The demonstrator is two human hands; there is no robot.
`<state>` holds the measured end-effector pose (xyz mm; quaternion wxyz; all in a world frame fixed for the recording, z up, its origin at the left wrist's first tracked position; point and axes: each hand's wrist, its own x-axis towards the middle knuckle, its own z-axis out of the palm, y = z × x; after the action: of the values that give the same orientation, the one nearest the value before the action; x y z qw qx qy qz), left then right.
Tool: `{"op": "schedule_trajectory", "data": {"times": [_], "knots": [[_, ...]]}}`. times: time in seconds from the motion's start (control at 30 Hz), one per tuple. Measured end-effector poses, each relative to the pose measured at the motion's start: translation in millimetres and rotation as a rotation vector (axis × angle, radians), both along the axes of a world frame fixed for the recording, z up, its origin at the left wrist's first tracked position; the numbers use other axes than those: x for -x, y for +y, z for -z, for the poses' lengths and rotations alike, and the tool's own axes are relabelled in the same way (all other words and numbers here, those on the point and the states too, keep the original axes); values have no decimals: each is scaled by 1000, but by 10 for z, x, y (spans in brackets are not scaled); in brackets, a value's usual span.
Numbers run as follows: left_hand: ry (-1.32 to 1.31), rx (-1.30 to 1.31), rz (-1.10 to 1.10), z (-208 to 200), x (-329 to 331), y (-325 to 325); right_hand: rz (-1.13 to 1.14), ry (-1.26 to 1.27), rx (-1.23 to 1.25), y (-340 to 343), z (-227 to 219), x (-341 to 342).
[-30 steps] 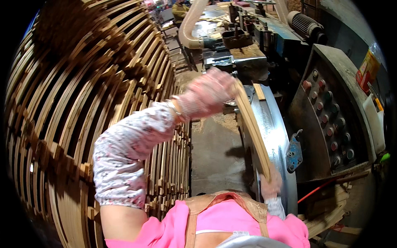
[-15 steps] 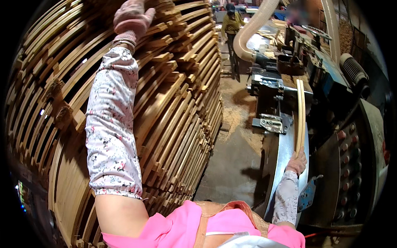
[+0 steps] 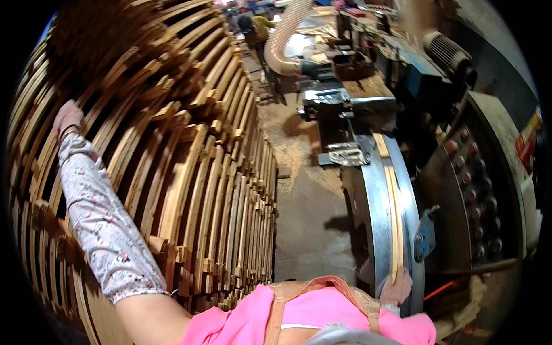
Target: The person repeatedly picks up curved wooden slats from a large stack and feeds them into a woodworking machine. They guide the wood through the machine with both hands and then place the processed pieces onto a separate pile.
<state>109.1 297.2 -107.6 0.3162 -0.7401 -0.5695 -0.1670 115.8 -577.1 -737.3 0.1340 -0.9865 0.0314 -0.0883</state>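
My left hand [image 3: 69, 118], in a pale glove, is reached out to the far left against a tall stack of curved wooden strips [image 3: 187, 195]. Its fingers are blurred and partly lost among the strips, so their grip does not show. Close to my body on the right, my right hand [image 3: 397, 287] is closed round the near end of a slim curved wooden strip [image 3: 393, 213]. That strip lies along the curved metal table [image 3: 376, 230] of a machine. Just beyond its far end, another piece of wood [image 3: 380, 145] rests on the same table, toward the machine head.
A metal clamp fixture [image 3: 348, 154] sits at the table's left edge. Beyond it are the machine head [image 3: 325, 98] and a ribbed hose [image 3: 282, 46]. At right stands a panel of buttons [image 3: 471, 190]. A person [image 3: 261, 34] is farther down the sawdust-strewn aisle [image 3: 305, 213].
My left hand has shifted left and nearer along the stack. My right hand has come back toward my body with the strip, whose far end is now apart from the piece ahead. The view has turned.
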Motion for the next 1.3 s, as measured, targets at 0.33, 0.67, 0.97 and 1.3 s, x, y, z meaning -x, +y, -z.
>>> {"op": "schedule_trajectory", "data": {"times": [0.33,0.67,0.97,1.3], "knots": [[-41,-58,138,38,-326,-1482,-120,-58,80,601,95,-2222],[272,-174,1439,924,-1283,-2877,-588,-326,-865,1729,-1072,-3076],[1088,-240,1764,3177,-1838,-5260,-611,-59,-722,1179,-1139,-1350],[1122,11,1381,2842,-1884,-4821,105,-38,-52,-165,98,386]]}}
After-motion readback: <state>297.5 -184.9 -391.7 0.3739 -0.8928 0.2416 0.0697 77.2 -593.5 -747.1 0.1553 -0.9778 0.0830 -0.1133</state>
